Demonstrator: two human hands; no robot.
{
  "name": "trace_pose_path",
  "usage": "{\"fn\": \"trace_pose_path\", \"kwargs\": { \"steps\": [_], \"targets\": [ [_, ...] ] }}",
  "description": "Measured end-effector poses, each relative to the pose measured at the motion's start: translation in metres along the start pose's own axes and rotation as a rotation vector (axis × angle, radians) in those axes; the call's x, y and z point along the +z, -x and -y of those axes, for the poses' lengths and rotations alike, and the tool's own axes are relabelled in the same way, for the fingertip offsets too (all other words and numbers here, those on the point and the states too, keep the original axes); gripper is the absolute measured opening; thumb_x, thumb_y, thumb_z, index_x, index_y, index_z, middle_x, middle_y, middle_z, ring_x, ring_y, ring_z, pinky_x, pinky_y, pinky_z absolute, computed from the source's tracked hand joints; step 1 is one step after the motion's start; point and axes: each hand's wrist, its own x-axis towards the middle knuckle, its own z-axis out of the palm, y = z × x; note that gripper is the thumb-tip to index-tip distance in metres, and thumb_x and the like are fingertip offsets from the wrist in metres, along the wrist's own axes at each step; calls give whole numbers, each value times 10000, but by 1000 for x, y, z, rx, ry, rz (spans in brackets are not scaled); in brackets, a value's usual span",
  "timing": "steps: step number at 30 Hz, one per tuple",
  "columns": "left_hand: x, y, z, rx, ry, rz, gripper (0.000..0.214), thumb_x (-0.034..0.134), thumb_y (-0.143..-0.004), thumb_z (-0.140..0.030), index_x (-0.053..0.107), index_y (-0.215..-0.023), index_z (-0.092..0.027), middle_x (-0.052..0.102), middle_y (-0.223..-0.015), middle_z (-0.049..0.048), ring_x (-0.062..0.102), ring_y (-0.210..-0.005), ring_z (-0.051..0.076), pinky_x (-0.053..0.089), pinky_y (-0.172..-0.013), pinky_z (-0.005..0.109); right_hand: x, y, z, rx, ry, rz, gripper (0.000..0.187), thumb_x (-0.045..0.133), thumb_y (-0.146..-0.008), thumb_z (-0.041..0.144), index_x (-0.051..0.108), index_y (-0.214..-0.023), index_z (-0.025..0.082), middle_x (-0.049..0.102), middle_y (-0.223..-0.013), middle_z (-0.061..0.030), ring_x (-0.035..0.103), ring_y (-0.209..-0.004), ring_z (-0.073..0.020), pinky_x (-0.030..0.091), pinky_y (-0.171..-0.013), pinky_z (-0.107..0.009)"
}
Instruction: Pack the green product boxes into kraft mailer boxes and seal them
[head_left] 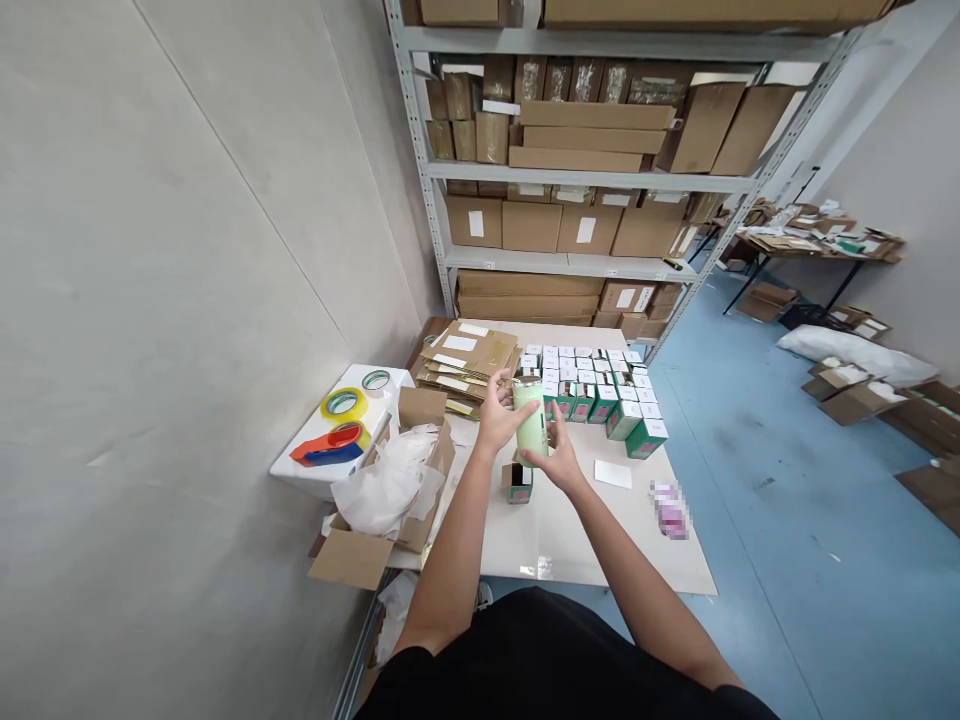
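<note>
A light green tumbler [531, 425] with a metallic-looking top is held up over the table between both hands. My left hand [496, 412] wraps its upper left side, thumb across the front. My right hand [559, 458] grips it low on the right, near the base. Just below stands a small green-and-white box [519, 492] with its flaps up, dark inside. Behind the tumbler, several green boxes with white tops [602, 402] are lined up in rows. A white card [613, 473] lies flat to the right of my right hand.
Flattened cartons [469, 355] are stacked at the back left. An open carton [360, 555] holds white plastic bags. Tape rolls [343, 403] and an orange-blue tape dispenser [328, 446] rest on a white surface [292, 462]. A metal shelf [585, 262] full of cartons stands behind the table [570, 550].
</note>
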Motion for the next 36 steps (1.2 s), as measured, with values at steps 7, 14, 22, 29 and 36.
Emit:
{"fn": "trace_pose_path", "kwargs": {
  "steps": [7, 14, 22, 29, 36],
  "targets": [
    [-8, 4, 3, 0, -55, 62, 743, 891, -734, -353, 509, -1364, -263, 714, -1181, 92, 746, -953, 206, 617, -834, 336, 3, -2, -10, 95, -4, -5, 1187, 882, -681, 390, 206, -1654, 320, 655, -1142, -54, 685, -894, -232, 600, -832, -414],
    [-22, 7, 31, -26, -391, -10, 645, 906, -671, -290, 574, -1223, -264, 726, -1025, 26, 723, -764, 169, 599, -768, 319, 16, 9, -64, 121, 1, 132, 1157, 828, -667, 322, 217, -1649, 347, 610, -1317, -63, 655, -1113, -255, 546, -978, -429],
    [-43, 22, 70, -101, -433, -180, 554, 859, -672, -242, 521, -1111, -262, 675, -1097, 28, 727, -900, 167, 575, -827, 289, 29, 16, -159, 555, 412, -75, 744, 696, -732, 328, 447, -1431, 269, 600, -1360, -100, 624, -1211, -285, 515, -962, -401],
    [-47, 35, 109, -123, -287, -156, 555, 850, -654, -234, 483, -1070, -258, 628, -1050, 17, 708, -894, 145, 593, -871, 304, 55, 13, -185, 660, 874, -10, 400, 729, -810, 363, 540, -1130, 215, 674, -1116, -102, 676, -997, -264, 464, -783, -320],
    [-49, 38, 137, -124, -213, -152, 563, 853, -646, -266, 462, -1050, -253, 602, -1079, 17, 703, -910, 139, 600, -880, 302, 42, 11, -191, 672, 732, -92, 84, 583, -901, 269, 604, -834, 224, 722, -859, -41, 675, -820, -197, 418, -665, -259]
  ]
}}
